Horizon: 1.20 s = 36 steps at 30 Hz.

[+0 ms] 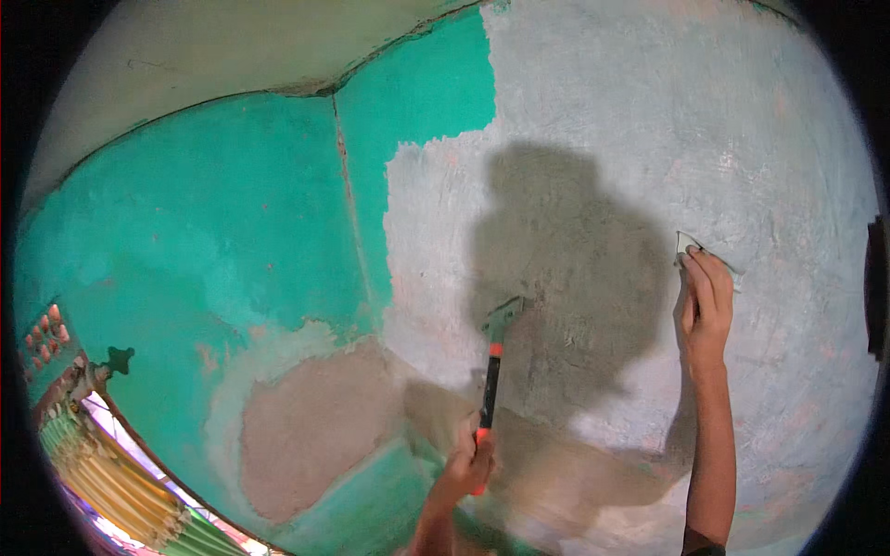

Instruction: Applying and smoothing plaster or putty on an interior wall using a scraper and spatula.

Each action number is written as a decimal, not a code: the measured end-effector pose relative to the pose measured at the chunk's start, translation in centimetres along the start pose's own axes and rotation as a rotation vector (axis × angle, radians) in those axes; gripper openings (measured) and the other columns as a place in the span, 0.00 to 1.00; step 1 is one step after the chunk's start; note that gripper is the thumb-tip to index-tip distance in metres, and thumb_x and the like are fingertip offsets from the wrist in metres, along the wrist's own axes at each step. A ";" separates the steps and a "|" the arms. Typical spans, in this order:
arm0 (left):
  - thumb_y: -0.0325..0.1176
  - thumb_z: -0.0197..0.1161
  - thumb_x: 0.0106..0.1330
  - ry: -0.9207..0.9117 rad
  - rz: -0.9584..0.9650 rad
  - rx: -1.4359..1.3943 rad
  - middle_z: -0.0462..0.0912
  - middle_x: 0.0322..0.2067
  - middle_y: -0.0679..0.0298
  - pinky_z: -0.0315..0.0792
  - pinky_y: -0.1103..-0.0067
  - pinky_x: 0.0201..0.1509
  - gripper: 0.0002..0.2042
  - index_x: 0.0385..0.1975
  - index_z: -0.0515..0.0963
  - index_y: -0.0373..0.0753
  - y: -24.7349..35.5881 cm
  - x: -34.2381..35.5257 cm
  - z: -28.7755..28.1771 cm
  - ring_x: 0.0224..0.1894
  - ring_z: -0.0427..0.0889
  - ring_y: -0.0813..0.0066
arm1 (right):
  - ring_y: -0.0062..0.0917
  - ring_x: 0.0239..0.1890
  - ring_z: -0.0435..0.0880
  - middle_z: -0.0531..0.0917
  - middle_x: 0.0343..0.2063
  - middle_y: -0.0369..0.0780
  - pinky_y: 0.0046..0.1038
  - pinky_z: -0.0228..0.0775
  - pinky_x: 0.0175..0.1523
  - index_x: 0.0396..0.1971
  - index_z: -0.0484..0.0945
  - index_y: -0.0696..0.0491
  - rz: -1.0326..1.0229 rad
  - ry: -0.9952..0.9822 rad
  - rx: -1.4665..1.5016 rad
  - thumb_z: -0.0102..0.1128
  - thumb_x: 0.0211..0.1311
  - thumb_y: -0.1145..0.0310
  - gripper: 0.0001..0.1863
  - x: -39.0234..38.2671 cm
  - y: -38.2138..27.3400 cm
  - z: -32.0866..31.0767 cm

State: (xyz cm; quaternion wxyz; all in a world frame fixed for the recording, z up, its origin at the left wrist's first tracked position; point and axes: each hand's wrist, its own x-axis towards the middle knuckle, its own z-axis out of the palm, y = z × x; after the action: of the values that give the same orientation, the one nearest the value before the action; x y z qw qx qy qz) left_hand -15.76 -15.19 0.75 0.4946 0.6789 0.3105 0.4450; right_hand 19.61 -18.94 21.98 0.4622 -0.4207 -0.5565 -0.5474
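My left hand (461, 466), low in the middle, is wrapped round the red and black handle of a long scraper (491, 389). The scraper points upward, and its wide metal head (503, 315) is at the pale wall; whether the blade touches cannot be told. Higher up and to the right, my right hand (708, 301) pinches a small, thin, flat piece with a pointed corner (684, 242) at the wall. Most of that piece is hidden by the fingers, and its kind is unclear. Around both hands the wall (779, 371) is whitish, scratched and patchy.
Green paint (185, 250) covers the left wall and a strip past the corner. A bare grey-brown patch (315, 426) lies low at the corner. Yellow and green curtain fabric (120, 473) hangs by an opening at lower left. My shadow (575, 259) falls on the wall.
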 end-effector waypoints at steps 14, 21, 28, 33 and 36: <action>0.46 0.49 0.80 -0.025 -0.021 -0.263 0.75 0.24 0.66 0.70 0.77 0.17 0.24 0.71 0.61 0.44 -8.4 -8.0 5.7 0.13 0.73 0.77 | 0.36 0.70 0.70 0.73 0.67 0.44 0.39 0.60 0.74 0.64 0.72 0.57 -0.497 -0.465 0.057 0.59 0.68 0.61 0.27 11.9 -8.2 12.6; 0.46 0.50 0.80 0.041 0.076 -0.341 0.78 0.27 0.65 0.72 0.77 0.18 0.25 0.72 0.61 0.44 -10.1 -8.5 6.8 0.15 0.74 0.80 | 0.39 0.66 0.74 0.75 0.64 0.45 0.39 0.65 0.71 0.63 0.72 0.58 -0.439 -0.538 0.047 0.57 0.69 0.60 0.27 15.4 -14.7 22.1; 0.43 0.51 0.80 -0.090 -0.057 -0.324 0.79 0.29 0.63 0.74 0.77 0.21 0.25 0.72 0.61 0.42 -9.6 -8.5 5.4 0.17 0.75 0.79 | 0.41 0.60 0.78 0.80 0.58 0.47 0.39 0.69 0.66 0.55 0.78 0.60 -0.472 -0.462 0.086 0.59 0.66 0.62 0.22 14.4 -16.4 23.9; 0.39 0.53 0.80 -0.081 -0.082 -0.324 0.78 0.29 0.63 0.75 0.77 0.22 0.24 0.72 0.61 0.41 -9.0 -8.2 4.7 0.17 0.74 0.79 | 0.42 0.61 0.77 0.78 0.60 0.47 0.40 0.70 0.66 0.56 0.77 0.60 -0.400 -0.285 0.156 0.59 0.66 0.63 0.23 14.4 -17.4 25.6; 0.38 0.53 0.80 -0.072 -0.123 -0.345 0.78 0.29 0.64 0.75 0.77 0.23 0.23 0.71 0.61 0.41 -9.0 -8.4 4.4 0.17 0.73 0.79 | 0.42 0.63 0.75 0.77 0.61 0.48 0.39 0.67 0.67 0.57 0.76 0.61 -0.400 -0.224 0.112 0.59 0.65 0.63 0.24 14.2 -18.2 26.8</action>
State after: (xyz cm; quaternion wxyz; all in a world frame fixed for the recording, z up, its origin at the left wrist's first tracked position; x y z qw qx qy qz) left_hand -15.00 -21.31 -10.75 0.6408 0.5792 0.2525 0.4361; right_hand -2.65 6.43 32.53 0.3026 -0.3339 -0.7059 -0.5464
